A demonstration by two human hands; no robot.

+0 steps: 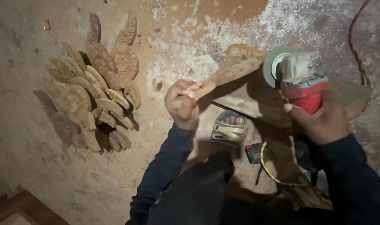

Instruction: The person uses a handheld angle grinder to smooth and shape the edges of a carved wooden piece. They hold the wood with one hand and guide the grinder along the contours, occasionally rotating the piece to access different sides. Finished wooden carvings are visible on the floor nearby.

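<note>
A carved wooden piece (229, 73) was gripped at its lower end by the left hand (182, 104), whose fingers were curled tightly round the narrow end, the thumb laid along the top. The piece was held slanting upward to the right, its upper end reaching the disc of an angle grinder (296, 77). Whether the disc actually touched the wood could not be told, though the two were seen right against each other. The grinder, with a red body and a grey head, was held from below by the right hand (323, 121), the fingers being wrapped round the red body and the thumb stretched along its left side. Both arms were covered by dark sleeves.

Below the wooden piece, a flat board (256, 106) was seen lying on the dusty floor (40, 166). A foot in a sandal (229, 127) was placed just beside the board's lower edge. Near the sandal, a small dark and red object with a yellow cable (265, 160) was seen. Well apart to the left, a pile of carved wooden ornaments (94, 87) had been laid on the floor, overlapping one another. A red cord (354, 41) was seen running along the floor at the upper right.
</note>
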